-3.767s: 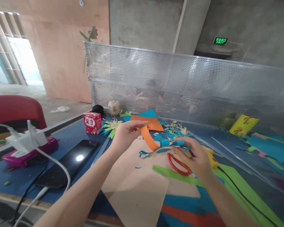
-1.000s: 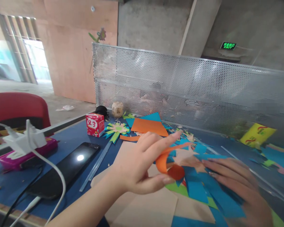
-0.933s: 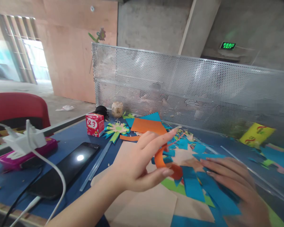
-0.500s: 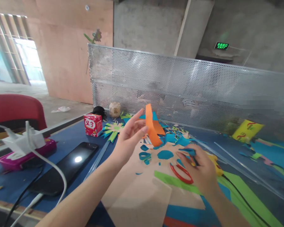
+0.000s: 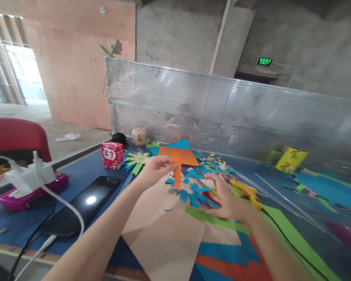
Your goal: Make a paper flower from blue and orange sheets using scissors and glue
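Observation:
My left hand (image 5: 155, 168) pinches an orange paper strip (image 5: 177, 176) that hangs down from its fingertips above the tan sheet (image 5: 163, 230). My right hand (image 5: 225, 195) is closed around a blue fringed paper cut-out (image 5: 193, 194), held low over the sheet. Red-handled scissors (image 5: 211, 198) lie partly hidden under that hand. Loose blue paper scraps (image 5: 206, 168) are scattered just behind both hands.
A black phone (image 5: 78, 207), white charger with cable (image 5: 29, 175), pink case (image 5: 32, 191) and red carton (image 5: 112, 155) sit at the left. A yellow glue gun (image 5: 247, 191) with black cord lies right. Orange sheet (image 5: 178, 154), paper flower (image 5: 136, 160), perforated metal screen (image 5: 222, 113) behind.
My left hand has lowered the orange strip from upright to hanging down. My right hand has moved left from by the scissors and taken up the blue fringed cut-out.

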{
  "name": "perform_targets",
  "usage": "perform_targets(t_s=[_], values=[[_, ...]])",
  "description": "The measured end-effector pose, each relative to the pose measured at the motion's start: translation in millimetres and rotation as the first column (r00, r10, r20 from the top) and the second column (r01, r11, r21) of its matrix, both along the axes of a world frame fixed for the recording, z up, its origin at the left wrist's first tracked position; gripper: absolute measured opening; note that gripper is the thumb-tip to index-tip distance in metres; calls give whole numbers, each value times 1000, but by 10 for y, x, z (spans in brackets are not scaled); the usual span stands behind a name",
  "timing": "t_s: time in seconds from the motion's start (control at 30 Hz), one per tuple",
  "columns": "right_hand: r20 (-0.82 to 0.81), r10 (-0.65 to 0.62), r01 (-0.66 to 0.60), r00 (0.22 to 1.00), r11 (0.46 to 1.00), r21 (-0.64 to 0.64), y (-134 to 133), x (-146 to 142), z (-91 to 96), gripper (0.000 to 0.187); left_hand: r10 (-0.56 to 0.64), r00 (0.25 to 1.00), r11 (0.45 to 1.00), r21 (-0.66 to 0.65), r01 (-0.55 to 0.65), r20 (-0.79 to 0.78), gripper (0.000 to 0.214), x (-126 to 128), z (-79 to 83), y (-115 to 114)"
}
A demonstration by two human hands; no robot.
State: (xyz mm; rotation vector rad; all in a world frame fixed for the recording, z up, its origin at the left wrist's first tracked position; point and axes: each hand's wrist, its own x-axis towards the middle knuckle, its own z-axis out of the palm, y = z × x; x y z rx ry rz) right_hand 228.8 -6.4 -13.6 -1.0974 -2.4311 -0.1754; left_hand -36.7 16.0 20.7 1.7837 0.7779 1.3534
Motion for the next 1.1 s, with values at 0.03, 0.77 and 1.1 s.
perform_targets(t_s=[0.03,0.77,1.1], values=[[25,-50,53,998,993,-105,14,41,-1,66,0,999,1000,-10,-1,-45,18,-2,-30,32],[194,-730,755,655,640,-143,77,158,89,30,105,983,994,7,-105,-153,19,40,-103,104],[-150,-342,282,928,905,-318,-144,26,256,44,279,933,945,236,-226,-227,18,16,-79,87]])
